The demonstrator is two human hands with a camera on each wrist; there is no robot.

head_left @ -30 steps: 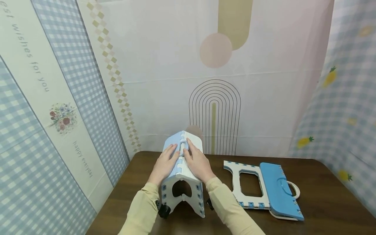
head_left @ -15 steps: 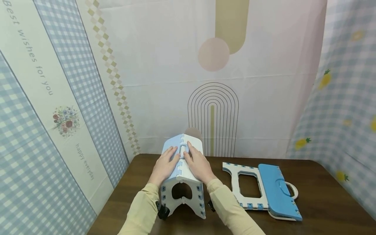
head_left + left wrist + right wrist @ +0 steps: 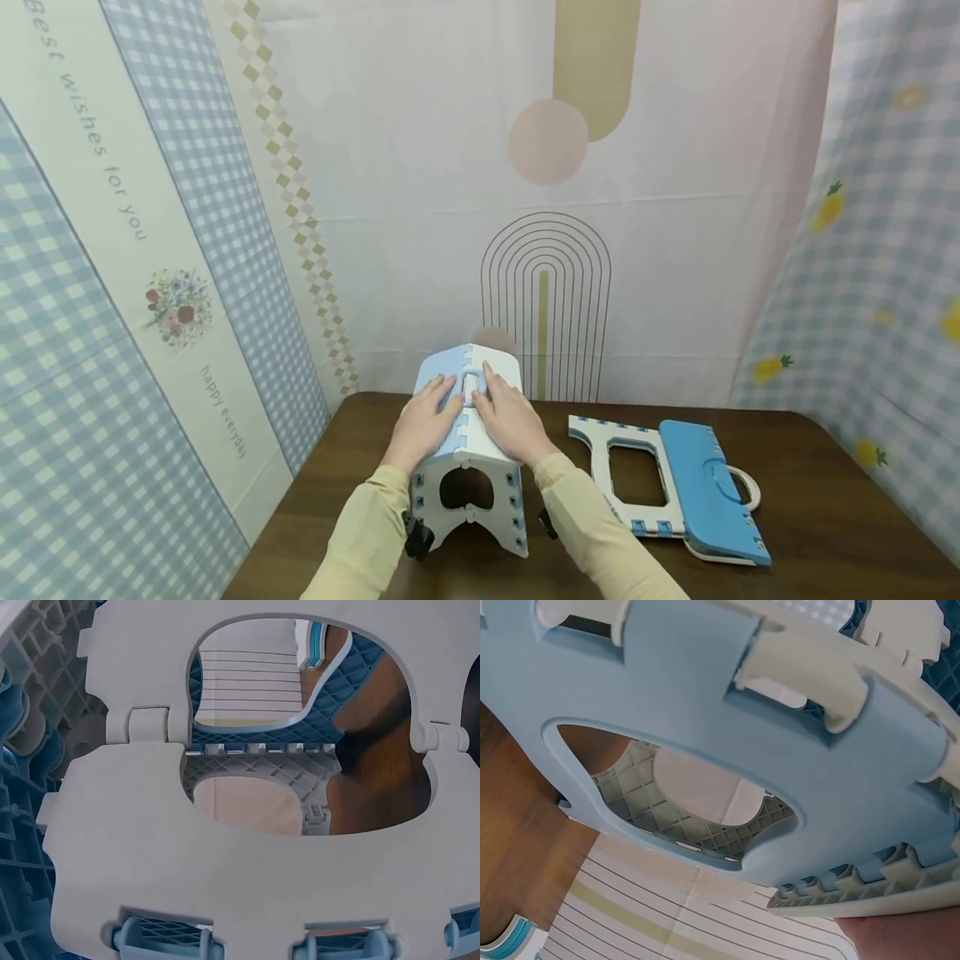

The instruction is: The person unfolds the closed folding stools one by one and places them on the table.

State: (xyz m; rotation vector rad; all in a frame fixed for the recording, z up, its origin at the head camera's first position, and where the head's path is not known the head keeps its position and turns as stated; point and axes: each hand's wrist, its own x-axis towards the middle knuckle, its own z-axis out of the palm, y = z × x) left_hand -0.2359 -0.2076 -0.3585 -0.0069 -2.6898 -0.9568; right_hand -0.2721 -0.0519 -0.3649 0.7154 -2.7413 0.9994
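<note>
A blue-and-white folding step stool (image 3: 462, 440) stands on the table, partly folded, its seat peaked like a roof along the middle hinge. My left hand (image 3: 422, 423) rests on the light blue half of the seat, fingers extended toward the handle slot (image 3: 470, 387). On the white half lies my right hand (image 3: 513, 423), its fingers stretched forward beside the slot. In the left wrist view, the stool's hinged white end panel (image 3: 150, 847) with a rounded opening fills the frame. A blue leg panel (image 3: 690, 690) with an opening shows in the right wrist view.
A second folding stool (image 3: 693, 475), folded flat, lies to the right on the dark brown wooden table (image 3: 817, 500), its white handle (image 3: 752, 487) pointing right. Patterned cloth (image 3: 420, 208) hangs behind the table. Black wrist cameras (image 3: 418, 542) sit at both sleeves.
The head view has shifted slightly. Both hands keep their places on the peaked seat, and the stool's fold looks much the same.
</note>
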